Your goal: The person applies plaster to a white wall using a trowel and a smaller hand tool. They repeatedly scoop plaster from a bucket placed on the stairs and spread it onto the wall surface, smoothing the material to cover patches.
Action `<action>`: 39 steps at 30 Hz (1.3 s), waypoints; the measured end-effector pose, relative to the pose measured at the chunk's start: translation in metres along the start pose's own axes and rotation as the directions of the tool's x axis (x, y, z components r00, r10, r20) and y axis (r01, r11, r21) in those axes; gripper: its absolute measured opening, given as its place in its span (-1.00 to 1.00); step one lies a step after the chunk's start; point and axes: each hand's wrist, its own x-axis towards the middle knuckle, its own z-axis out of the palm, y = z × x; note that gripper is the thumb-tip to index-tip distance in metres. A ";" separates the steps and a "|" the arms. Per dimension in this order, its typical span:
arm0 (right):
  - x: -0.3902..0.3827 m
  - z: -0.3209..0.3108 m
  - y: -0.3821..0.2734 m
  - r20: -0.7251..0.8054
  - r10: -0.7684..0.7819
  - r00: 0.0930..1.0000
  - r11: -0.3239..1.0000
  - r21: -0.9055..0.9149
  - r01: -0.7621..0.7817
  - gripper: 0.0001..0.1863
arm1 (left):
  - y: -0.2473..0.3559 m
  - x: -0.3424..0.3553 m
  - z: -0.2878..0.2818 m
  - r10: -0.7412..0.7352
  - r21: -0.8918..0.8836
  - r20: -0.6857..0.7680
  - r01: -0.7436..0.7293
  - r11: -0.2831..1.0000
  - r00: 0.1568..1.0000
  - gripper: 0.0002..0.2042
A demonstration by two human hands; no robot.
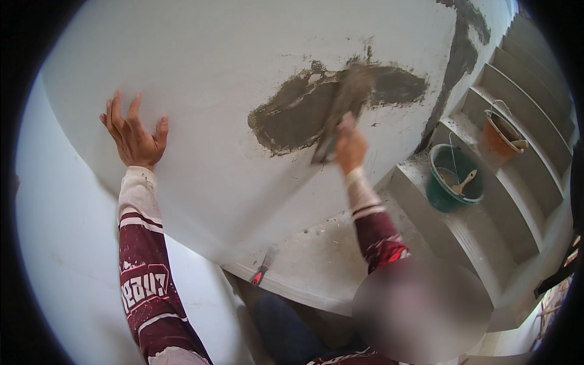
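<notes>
Currently, a motion-blurred plastering trowel [344, 100] lies across a dark grey mortar patch [295, 115] on a white wall [207, 67], its grip wrapped in the right hand [351, 146] — too steep a tilt could gouge the patch. The left hand [137, 139], fingers spread, holding nothing, rests against the wall; dropped mortar might foul the red-and-black-handled scraper [260, 275] below.

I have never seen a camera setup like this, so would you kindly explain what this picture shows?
There is no machine here: these are a person's bare hands, seen from above by a wide fisheye camera worn on the head, which is why straight edges bend. The left hand is spread against a white wall. The right hand holds a flat trowel, slightly blurred, over a grey patch. Below lies a scraper with a red-and-black handle. On the steps at right stand a green bucket with a brush inside and an orange bucket.
</notes>
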 end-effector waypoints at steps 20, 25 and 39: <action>0.091 -0.043 -0.106 -0.072 -0.030 0.997 0.997 0.074 0.036 -0.62 | 0.001 0.010 -0.006 0.026 -0.001 -0.022 -0.026 1.000 0.999 -0.39; -0.059 0.019 -0.111 0.078 -0.194 0.978 0.981 0.031 0.192 -0.56 | 0.000 0.008 -0.004 0.009 -0.002 0.010 -0.009 1.000 1.000 -0.42; 0.038 -0.004 -0.003 -0.161 -0.156 0.975 0.987 0.019 0.161 -0.61 | -0.002 0.015 -0.004 0.109 0.031 -0.045 -0.108 0.994 0.993 -0.43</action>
